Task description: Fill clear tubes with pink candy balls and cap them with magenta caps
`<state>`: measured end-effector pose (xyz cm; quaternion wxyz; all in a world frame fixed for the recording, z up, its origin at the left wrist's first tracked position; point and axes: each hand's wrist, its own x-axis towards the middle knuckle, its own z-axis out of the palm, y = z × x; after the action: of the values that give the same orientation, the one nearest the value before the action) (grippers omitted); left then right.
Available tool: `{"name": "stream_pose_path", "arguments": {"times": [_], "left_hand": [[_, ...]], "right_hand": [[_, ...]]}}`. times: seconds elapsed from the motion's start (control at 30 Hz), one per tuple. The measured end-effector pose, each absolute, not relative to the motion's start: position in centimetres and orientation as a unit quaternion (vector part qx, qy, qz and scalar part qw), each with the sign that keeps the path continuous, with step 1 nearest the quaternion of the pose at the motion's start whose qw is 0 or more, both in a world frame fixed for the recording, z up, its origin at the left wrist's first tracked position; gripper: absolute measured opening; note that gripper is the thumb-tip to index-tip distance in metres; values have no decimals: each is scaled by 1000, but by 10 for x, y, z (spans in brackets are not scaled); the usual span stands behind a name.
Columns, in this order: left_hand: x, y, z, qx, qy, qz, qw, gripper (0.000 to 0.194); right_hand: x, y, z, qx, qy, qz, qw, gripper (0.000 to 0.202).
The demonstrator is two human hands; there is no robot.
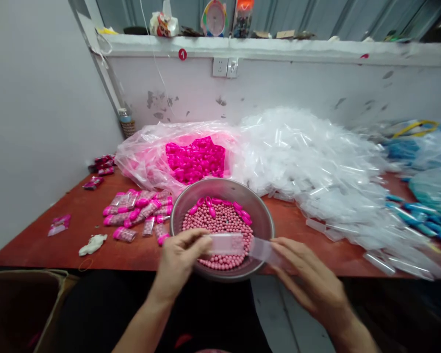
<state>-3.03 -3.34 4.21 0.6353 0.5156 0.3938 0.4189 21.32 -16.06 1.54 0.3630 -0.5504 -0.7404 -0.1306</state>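
Observation:
A metal bowl (pixel 266 220) holds many pink beads (pixel 215 223) and several magenta caps (pixel 210 208). Over its front part, my left hand (pixel 182 260) pinches one end of a clear plastic tube (pixel 226 243). My right hand (pixel 308 279) has its fingers around a second translucent piece (pixel 260 249), blurred by motion, at the bowl's right rim. The two clear pieces are close together; whether they touch is unclear. Left of the bowl lie several bead-filled tubes with magenta caps (pixel 125 234).
Behind the bowl, a plastic bag (pixel 139 152) holds magenta caps. A big heap of clear tubes (pixel 308 157) covers the right of the red table (pixel 125 257). Blue items (pixel 422 215) lie far right, a white crumpled thing (pixel 92 245) at left, a carton (pixel 59 294) below.

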Motion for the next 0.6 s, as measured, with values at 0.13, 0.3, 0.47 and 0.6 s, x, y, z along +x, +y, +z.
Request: {"name": "stream_pose_path", "arguments": {"times": [0.13,0.3,0.47,0.6], "left_hand": [[-38,-21,51,458,400,515,604,24],[-4,-11,40,460,371,504,630,26],[11,1,29,565,397,493,529,43],[19,-13,32,619,404,407,536,46]], "right_hand": [[220,-162,7,-596,-675,-111,420,44],[202,-127,4,-564,-676,-121,459,47],[203,-114,-3,-535,-706,-113,449,47],[201,-119,-9,-530,-708,-81,460,45]]}}
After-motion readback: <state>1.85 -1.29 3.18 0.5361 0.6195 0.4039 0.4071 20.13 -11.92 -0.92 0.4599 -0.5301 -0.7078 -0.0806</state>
